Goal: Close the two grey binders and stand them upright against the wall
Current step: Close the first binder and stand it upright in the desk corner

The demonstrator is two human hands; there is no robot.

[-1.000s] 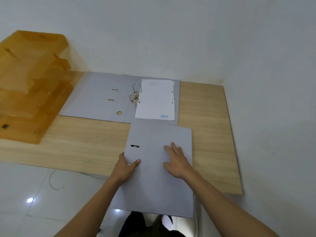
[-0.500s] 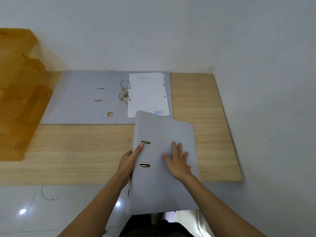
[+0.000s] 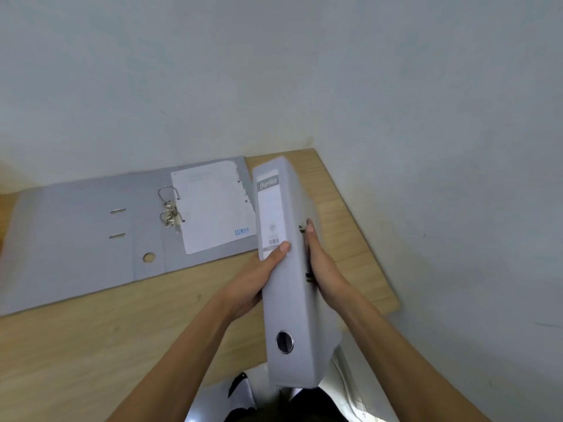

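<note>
A closed grey binder [image 3: 283,300] is held between both hands above the near right part of the wooden table [image 3: 91,345], its spine facing up with a white label and a round finger hole. My left hand [image 3: 256,281] grips its left cover, thumb on the spine. My right hand [image 3: 323,263] presses flat on its right cover. A second grey binder [image 3: 76,239] lies open and flat at the back of the table near the wall [image 3: 213,86], rings [image 3: 169,208] up, with a white sheet [image 3: 213,205] on its right half.
A second wall [image 3: 457,178] runs along the table's right edge and meets the back wall at the far right corner. A strip of bare wood lies between the held binder and that right wall. White floor tiles show below the table's near edge.
The closed binder has been lifted off the table and turned from lying flat to spine up. Both hands moved from its top cover to its two sides. The view has swung right.
</note>
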